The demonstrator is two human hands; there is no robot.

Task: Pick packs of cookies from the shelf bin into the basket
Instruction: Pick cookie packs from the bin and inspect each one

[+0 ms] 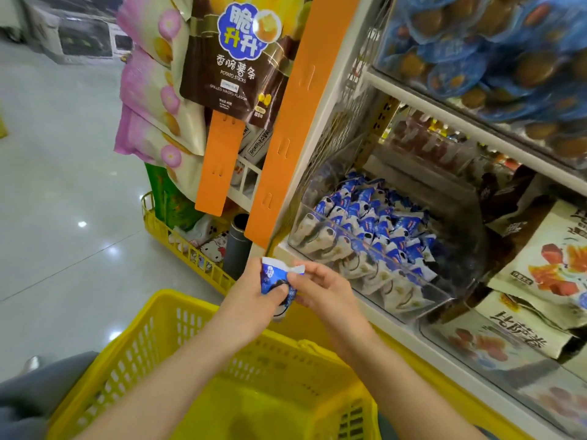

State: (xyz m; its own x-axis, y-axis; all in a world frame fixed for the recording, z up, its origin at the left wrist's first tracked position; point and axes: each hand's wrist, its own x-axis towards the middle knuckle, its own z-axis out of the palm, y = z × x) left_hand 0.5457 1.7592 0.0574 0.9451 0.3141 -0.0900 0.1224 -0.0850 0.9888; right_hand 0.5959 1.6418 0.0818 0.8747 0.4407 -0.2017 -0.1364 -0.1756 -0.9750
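**Inspector:** Position of the item?

**Recorder:** A blue-and-white cookie pack [273,281] is held between both hands, above the far rim of the yellow basket [149,331] and just in front of the shelf bin [444,294]. It is inside neither.

**Inspector:** Finger state?

**Recorder:** The left hand [251,296] is curled round the pack, with the thumb across its printed face. The right hand [324,290] pinches the white crimped edge at the pack's upper right between thumb and forefinger. Neither hand is spread.

**Inspector:** Counts?

**Recorder:** Two hands. One pack is certain in the grip, and I cannot tell whether a second lies behind it. The loose packs [368,233] heaped in the clear bin are too many and too overlapped to count. There are two yellow baskets: the near one, and a floor basket [178,239] by the shelf end. Two orange strips [286,122] hang there, and one potato sticks bag [235,58] faces the camera.
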